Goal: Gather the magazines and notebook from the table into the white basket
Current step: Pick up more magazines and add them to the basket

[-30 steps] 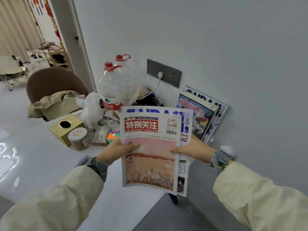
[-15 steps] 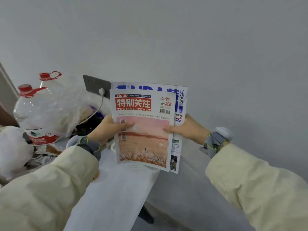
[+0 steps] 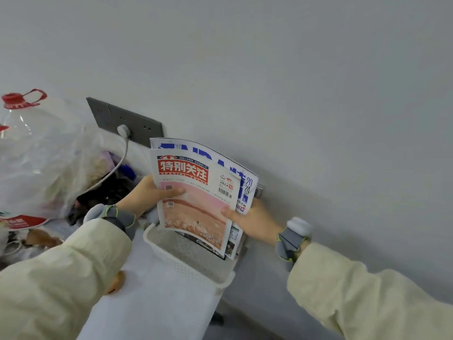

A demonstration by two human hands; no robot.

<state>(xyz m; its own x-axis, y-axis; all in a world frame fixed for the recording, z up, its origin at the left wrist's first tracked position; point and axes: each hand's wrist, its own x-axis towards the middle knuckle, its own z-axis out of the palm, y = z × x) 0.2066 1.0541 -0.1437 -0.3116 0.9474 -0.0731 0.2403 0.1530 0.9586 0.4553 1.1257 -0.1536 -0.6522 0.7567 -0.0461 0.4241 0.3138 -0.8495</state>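
I hold two stacked magazines upright. The front magazine point(image 3: 193, 204) has a red title block and a pink cover picture; a larger blue-lettered magazine point(image 3: 242, 182) sits behind it. My left hand point(image 3: 149, 195) grips their left edge with the thumb on the cover, and my right hand point(image 3: 250, 219) grips the right edge. Their lower ends dip into the white perforated basket point(image 3: 186, 266), which stands at the table's right end against the wall. More printed covers show inside the basket behind the held pair.
A grey wall socket panel point(image 3: 127, 121) with a white plug and cable is above left of the basket. Large clear water bottles with red caps point(image 3: 31, 133) and plastic bags crowd the table's left. The white table edge point(image 3: 157, 312) drops off to the right.
The view swung right and down. The two magazines went from held above the table to tilted with their lower ends inside the basket. Both hands kept their grip.
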